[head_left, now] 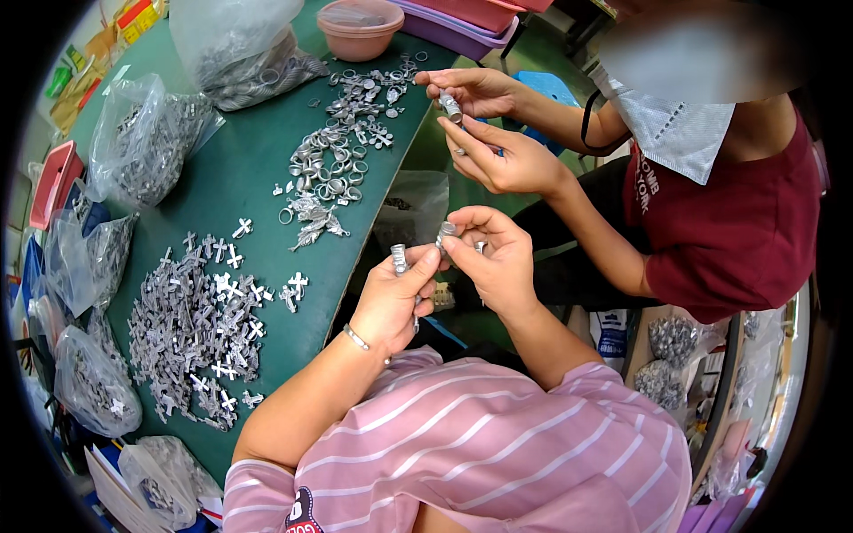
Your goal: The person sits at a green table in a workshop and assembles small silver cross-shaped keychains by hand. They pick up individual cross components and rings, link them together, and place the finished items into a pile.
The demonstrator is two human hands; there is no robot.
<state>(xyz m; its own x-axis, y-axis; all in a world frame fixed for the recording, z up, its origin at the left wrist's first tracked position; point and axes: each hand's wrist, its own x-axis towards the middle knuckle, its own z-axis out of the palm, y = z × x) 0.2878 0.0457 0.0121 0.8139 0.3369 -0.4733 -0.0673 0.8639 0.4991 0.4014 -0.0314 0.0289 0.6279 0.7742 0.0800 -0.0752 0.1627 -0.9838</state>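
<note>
The person's left hand [391,298] is pinching a short stack of silver rings [399,258] between thumb and forefinger, the grip narrow and closed on it, just off the near right edge of the green surface [240,173]. The right hand [484,253] is closing its fingertips on a second small ring stack [444,234], holding it close beside the first, the two nearly touching. To do this step well, it seems wise to be keeping both stacks upright and pinched from the sides, so the rings are staying in line and none is slipping toward the lap; working nearer the surface would be catching any that drop. On the surface a heap of silver crosses [191,329] is lying near the left edge, with loose rings and pendants [342,133] spreading toward the far edge below a pink bowl [360,27]. Clear bags of metal parts [147,142] are sitting along the left side. Opposite, a co-worker's hands [498,133] are handling a similar small stack.
</note>
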